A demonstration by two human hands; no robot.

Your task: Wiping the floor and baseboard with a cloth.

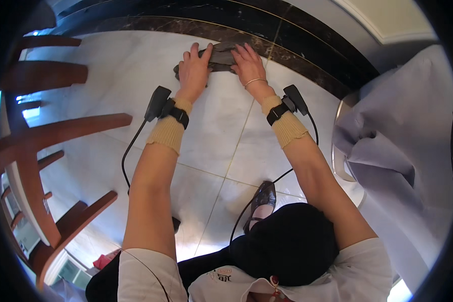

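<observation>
A dark grey-brown cloth lies bunched on the pale marble-look tile floor, close to the dark stone border. My left hand presses on its left part with the fingers spread. On its right end rests my right hand, fingertips over the fabric and a thin bracelet at the wrist. Some of the cloth under both palms is hidden. Each forearm wears a ribbed tan cuff with a black strap and a small cabled device.
Dark marble skirting curves along the wall ahead. Reddish-brown wooden furniture legs reach in from the left. At the right, a grey-lilac fabric cover drapes over something with a metal-edged base. My dark shoe stands on the tiles below.
</observation>
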